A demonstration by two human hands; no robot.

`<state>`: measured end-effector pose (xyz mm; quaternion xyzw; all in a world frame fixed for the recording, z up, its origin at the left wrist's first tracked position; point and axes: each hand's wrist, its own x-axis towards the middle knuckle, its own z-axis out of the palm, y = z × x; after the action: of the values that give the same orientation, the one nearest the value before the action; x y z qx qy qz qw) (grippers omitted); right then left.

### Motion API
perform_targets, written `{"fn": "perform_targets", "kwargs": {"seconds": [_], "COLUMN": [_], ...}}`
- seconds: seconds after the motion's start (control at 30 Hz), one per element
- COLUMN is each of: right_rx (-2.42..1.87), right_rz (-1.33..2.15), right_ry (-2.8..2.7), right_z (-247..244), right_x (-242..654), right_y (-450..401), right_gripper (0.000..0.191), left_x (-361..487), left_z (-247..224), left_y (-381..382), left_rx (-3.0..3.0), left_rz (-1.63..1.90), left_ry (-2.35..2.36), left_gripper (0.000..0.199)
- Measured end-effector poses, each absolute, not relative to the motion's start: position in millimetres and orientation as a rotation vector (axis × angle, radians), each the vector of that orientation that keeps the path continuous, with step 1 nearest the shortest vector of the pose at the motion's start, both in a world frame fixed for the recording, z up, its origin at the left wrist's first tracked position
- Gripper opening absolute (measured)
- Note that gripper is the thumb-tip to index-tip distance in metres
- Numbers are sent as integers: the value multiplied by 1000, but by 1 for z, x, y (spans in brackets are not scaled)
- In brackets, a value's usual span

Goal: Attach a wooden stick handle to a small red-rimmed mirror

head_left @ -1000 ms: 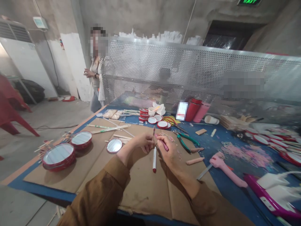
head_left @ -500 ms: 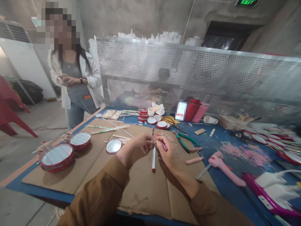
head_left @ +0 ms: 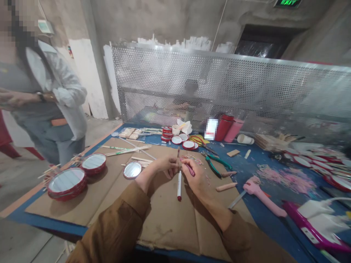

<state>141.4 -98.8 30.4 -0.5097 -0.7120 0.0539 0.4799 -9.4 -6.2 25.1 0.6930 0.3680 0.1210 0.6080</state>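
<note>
My left hand (head_left: 168, 167) pinches a thin brown stick (head_left: 178, 151) that stands up between my two hands. My right hand (head_left: 193, 175) is closed round a short pink tool (head_left: 189, 168), its end close to the stick. A white marker (head_left: 179, 186) with a red end lies just below on the brown cardboard (head_left: 170, 226). To the left of my left hand, a round mirror disc (head_left: 132, 170) rests on the cardboard near some pale sticks (head_left: 141, 159).
Stacked red-rimmed discs (head_left: 67, 182) stand at the left. Green-handled pliers (head_left: 214, 166), a pink glue gun (head_left: 264, 197), pink rubber bands (head_left: 285, 179) and a purple power strip (head_left: 309, 226) lie right. A person (head_left: 49, 98) stands beyond the table's left edge.
The person at the left has come closer and moved further left in view. My hands have hardly moved and hold the same things.
</note>
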Motion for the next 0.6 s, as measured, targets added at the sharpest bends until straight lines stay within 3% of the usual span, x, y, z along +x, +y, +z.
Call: {"fn": "perform_targets", "kwargs": {"seconds": [0.27,0.6], "right_rx": [-1279,-1258], "right_rz": [138,142], "right_ry": [-1769,-1750], "right_z": [35,31], "right_x": [142,142], "right_y": [-101,-99], "right_gripper": [17,16], "left_x": [-10,-10], "left_z": [26,23], "left_y": [-8,-5], "left_rx": [1582,1590], "left_rz": [281,281], "left_ry": [851,844], "left_gripper": [24,33]}}
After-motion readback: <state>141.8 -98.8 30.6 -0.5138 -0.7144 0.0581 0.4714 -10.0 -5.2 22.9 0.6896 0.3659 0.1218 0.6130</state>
